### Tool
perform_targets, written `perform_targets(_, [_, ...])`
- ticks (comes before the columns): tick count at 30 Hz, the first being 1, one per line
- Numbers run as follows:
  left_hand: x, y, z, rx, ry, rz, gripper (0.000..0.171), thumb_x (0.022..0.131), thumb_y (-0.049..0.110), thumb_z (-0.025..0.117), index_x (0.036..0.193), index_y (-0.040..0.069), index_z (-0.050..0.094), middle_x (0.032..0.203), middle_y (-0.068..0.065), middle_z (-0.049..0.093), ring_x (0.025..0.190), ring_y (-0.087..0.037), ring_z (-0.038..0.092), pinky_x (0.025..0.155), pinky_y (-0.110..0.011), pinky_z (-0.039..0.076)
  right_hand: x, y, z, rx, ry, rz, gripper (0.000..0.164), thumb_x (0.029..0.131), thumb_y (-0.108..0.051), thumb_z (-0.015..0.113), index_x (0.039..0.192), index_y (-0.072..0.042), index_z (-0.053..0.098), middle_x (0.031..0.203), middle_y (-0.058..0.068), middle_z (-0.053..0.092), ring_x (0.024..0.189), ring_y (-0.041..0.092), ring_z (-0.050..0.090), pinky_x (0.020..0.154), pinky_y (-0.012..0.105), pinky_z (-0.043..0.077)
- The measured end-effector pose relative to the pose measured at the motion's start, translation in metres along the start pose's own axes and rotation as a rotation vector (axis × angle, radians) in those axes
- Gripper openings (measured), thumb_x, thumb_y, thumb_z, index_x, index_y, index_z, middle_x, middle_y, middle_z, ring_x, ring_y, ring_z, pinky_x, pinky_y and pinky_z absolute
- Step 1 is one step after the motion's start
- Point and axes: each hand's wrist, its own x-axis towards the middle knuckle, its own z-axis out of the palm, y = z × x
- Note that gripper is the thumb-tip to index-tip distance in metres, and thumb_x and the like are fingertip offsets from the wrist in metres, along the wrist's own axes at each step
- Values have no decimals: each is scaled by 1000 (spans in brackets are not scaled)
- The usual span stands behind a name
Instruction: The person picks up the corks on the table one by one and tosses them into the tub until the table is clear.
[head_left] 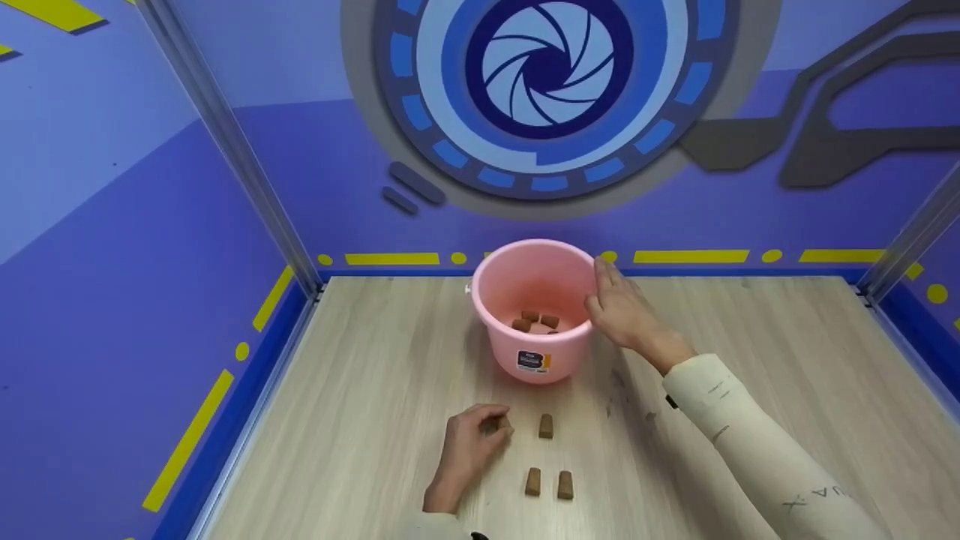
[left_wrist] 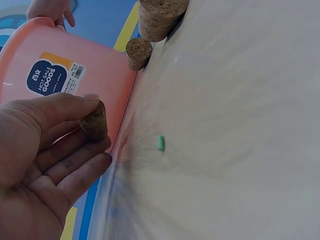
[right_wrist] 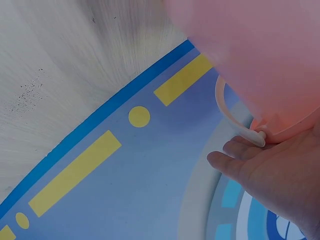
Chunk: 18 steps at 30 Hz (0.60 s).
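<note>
My left hand (head_left: pixel 466 450) is over the table in front of the pink bucket (head_left: pixel 529 356). Between thumb and fingertips it pinches a tapered cork (left_wrist: pixel 95 122), seen clearly in the left wrist view. At the bucket's right rim, my right hand (head_left: pixel 624 309) holds on, thumb over the edge and fingers along the outside, beside the white handle (right_wrist: pixel 225 102). Several corks (head_left: pixel 530 316) lie at the bottom of the bucket. On the table, one cork (head_left: pixel 546 426) stands nearest the bucket, with a left cork (head_left: pixel 533 481) and a right cork (head_left: pixel 565 484) closer to me.
The wooden table (head_left: pixel 360 420) meets a blue patterned wall (head_left: pixel 330 172) right behind the bucket. A second wall (head_left: pixel 135 315) borders the left side, with a metal post (head_left: pixel 225 142) at the corner. A small green piece (left_wrist: pixel 161 143) shows on the tabletop.
</note>
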Motion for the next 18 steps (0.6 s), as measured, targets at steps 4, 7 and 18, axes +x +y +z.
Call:
perform_targets(4, [1,3,-1,-46,21,23,22,81,10,78,102,5,74,97,-3,71,87,-10,66,78,-29,56,0,0,0,0,5,-2,69,101,-32,30,151,7,5,158,24,10,145,40,10,115,56,11])
perform_targets(7, [1,6,-1,-79,35,34,21,81,12,78,100,5,75,95,-4,71,86,-10,66,78,-28,56,0,0,-1,-4,9,-5,69,101,-33,30,151,7,5,158,25,11,144,40,10,115,56,12])
perform_targets(18, [3,15,-4,-218,81,10,19,78,12,81,97,8,76,92,1,70,85,-14,69,73,-25,57,0,1,2,-2,49,-25,68,100,-29,34,150,10,9,156,27,16,143,41,15,114,55,15])
